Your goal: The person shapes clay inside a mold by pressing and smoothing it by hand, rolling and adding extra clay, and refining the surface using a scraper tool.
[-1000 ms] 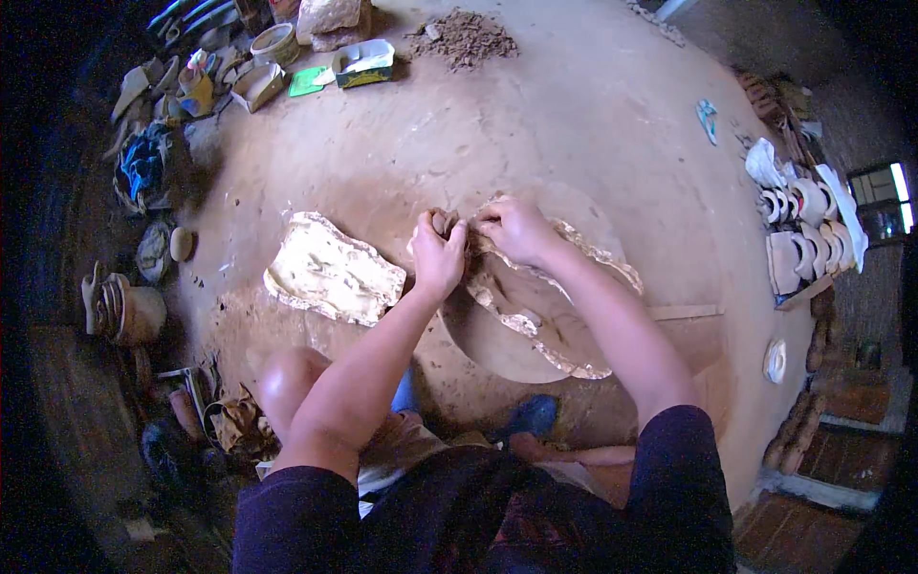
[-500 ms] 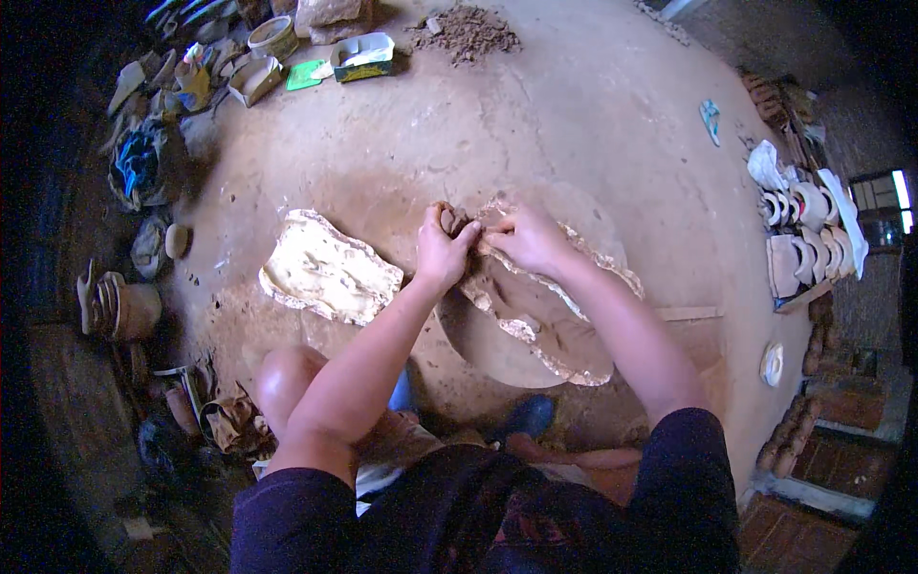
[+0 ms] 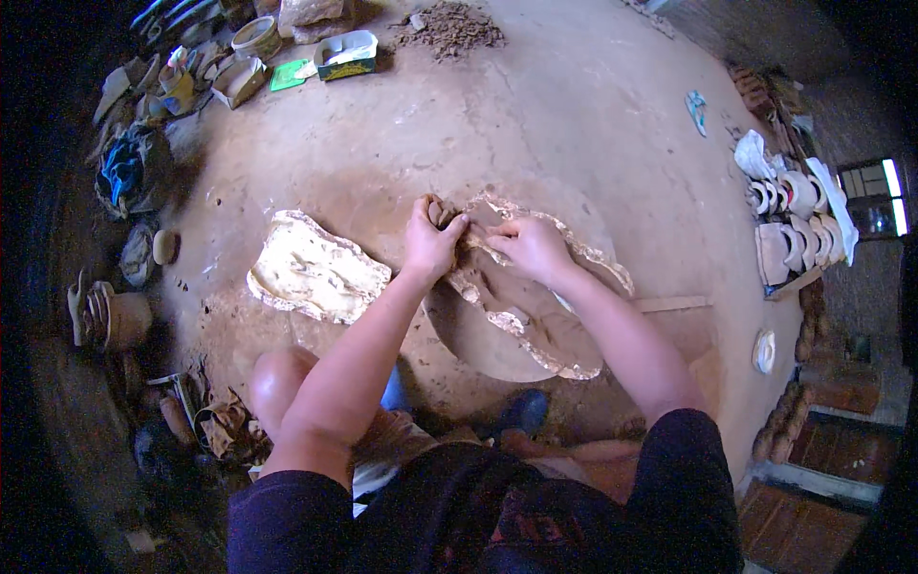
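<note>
A long plaster mould (image 3: 545, 358) with a ragged cream rim lies in front of me, its hollow lined with brown clay (image 3: 485, 277). My left hand (image 3: 430, 249) is closed round a lump of clay (image 3: 438, 208) at the mould's far left end, its thumb pointing toward the rim. My right hand (image 3: 534, 249) reaches over the mould with its fingers bent and pressed together, fingertips down by the clay lining near the left thumb. Whatever those fingertips pinch is hidden. To the left, a second pale mould half (image 3: 320, 268) lies hollow side up, apart from both hands.
Under the mould is a round flat board (image 3: 459, 340). Crumbled clay (image 3: 454, 29) lies heaped at the far side, near a small box (image 3: 346, 55) and a green sheet (image 3: 288, 76). Curved moulds (image 3: 798, 239) are stacked at right. A clay-coloured pot (image 3: 126, 320) stands at left.
The whole view has shifted slightly, so everything sits a little further left. My right fingers have moved slightly along the clay; the left hand still grips its lump.
</note>
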{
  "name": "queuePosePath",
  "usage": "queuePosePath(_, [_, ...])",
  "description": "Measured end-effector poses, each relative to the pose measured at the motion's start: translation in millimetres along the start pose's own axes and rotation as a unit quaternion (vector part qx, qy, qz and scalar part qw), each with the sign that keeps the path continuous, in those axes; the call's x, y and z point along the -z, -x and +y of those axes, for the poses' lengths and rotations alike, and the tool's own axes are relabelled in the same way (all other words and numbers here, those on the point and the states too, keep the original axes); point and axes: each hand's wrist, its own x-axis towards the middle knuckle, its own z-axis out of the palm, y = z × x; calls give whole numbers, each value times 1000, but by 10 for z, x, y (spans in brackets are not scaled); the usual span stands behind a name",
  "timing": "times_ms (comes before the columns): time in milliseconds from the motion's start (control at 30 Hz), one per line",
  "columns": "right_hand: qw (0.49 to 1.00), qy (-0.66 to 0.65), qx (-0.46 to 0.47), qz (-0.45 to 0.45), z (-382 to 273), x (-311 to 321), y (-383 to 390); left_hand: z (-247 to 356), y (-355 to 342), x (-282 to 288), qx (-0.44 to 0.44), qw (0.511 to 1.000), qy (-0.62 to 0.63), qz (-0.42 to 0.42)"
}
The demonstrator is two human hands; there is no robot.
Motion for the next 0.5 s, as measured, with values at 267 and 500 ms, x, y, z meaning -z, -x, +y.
queuePosePath(267, [997,54,7,-54,-200,158,-374,-30,-59,-53,-16,1000,5,-4])
queuePosePath(500, [996,17,-44,-73,-123,205,-53,-25,-74,-82,-38,999,-14,36])
